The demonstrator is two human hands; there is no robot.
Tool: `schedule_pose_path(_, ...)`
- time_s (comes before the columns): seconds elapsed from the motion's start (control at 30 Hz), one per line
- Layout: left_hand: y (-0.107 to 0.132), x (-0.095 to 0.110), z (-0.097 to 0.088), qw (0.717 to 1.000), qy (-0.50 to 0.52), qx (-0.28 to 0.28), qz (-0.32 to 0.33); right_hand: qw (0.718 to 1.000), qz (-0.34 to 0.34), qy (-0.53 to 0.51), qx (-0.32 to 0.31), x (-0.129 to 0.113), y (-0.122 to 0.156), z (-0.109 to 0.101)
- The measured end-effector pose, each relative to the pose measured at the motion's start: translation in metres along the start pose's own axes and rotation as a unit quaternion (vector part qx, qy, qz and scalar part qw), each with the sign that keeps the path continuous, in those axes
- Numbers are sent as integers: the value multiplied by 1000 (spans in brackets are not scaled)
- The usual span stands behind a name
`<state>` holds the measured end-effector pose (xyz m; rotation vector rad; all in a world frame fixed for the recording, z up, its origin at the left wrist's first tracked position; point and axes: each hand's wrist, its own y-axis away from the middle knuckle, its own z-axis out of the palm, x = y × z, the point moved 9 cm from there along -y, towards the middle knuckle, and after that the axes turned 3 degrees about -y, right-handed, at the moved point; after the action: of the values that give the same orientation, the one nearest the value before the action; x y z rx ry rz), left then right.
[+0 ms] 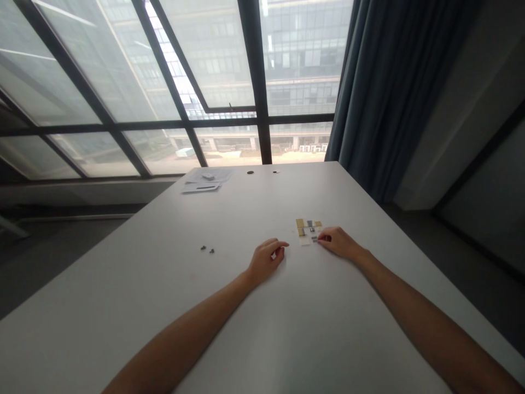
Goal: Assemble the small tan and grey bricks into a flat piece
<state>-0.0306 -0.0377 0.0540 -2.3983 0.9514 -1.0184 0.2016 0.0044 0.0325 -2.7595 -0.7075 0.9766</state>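
Note:
My right hand [339,243] is at the right edge of a cluster of small parts, with thumb and fingertips pinched together by a small dark grey piece [314,239]. What lies between those fingertips is too small to make out. The cluster has gold-coloured strips [301,223], a grey block [309,223], a small black-and-white part [312,230] and a pale square [304,241]. To the left of it, my left hand [267,261] rests on the table, loosely curled, thumb and index finger apart with nothing visible between them.
Two small dark pieces [207,249] lie on the white table [262,208] left of my left hand. Papers [205,180] with a small white object on top are at the far left corner. A round dark hole [250,172] is near the far edge. Windows and a blue curtain [377,98] stand beyond.

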Motion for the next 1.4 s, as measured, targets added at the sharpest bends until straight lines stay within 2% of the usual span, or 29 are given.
schedule_pose_path(0.53,0,1,2,1000,21,-3,11,995,93,29,32,2,-1,-3)
schedule_pose_path(1.4,1,-1,6,1000,24,-16,9,986,120,89,70,2,-2,0)
